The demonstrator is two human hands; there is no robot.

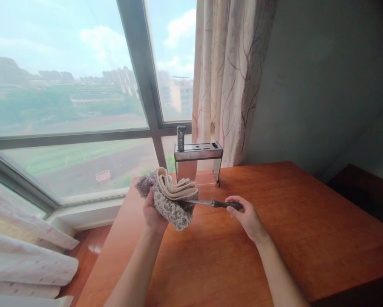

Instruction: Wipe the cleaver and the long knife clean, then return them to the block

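Two bare forearms rise from the bottom of the frame over the wooden table [290, 221]. At centre, the left hand [152, 213] clutches a folded, fuzzy grey-and-cream cloth [172, 198]; the right hand [247, 217] pinches a knife's [215, 204] black handle, blade buried in the folds. Behind stands a shiny metal knife rack [198, 160].

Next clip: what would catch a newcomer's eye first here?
At the centre, the left hand holds a folded grey cloth wrapped over a knife blade, and the right hand grips its black handle. Behind them a metal knife rack stands on the wooden table, by the big window.
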